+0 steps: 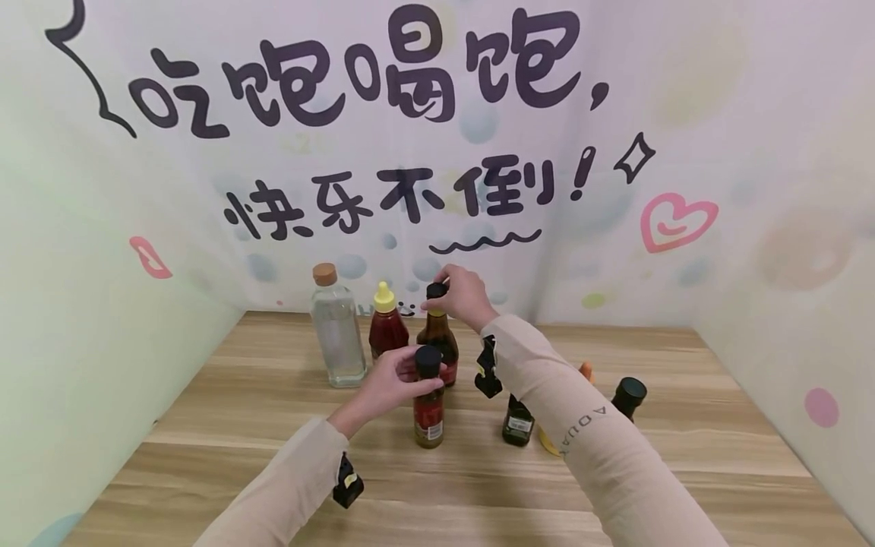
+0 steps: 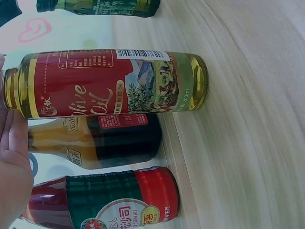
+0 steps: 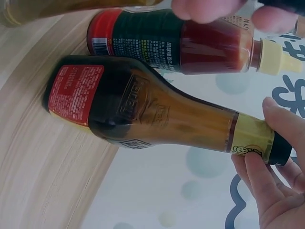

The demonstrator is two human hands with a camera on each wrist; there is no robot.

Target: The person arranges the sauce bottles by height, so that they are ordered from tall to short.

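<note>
My left hand (image 1: 393, 380) grips a slim olive oil bottle (image 2: 114, 83) at its neck, just under the black cap. The bottle is upright, with a red label and a picture of trees and people near its base. Behind it, the fingers and thumb of my right hand (image 1: 468, 296) hold the black cap and yellow-banded neck of a brown sauce bottle (image 3: 119, 105). This bottle has dark liquid and a red label. A ketchup bottle (image 1: 387, 329) with a yellow nozzle cap stands beside the sauce bottle, its lower part hidden by my left hand in the head view.
A clear glass bottle (image 1: 338, 334) with a brown stopper stands at the back left. Right of centre are a small dark green bottle (image 1: 518, 424), a yellow-orange item (image 1: 550, 442) partly under my right forearm, and a black-capped bottle (image 1: 629, 395). A printed cloth wall (image 1: 437, 144) closes the back.
</note>
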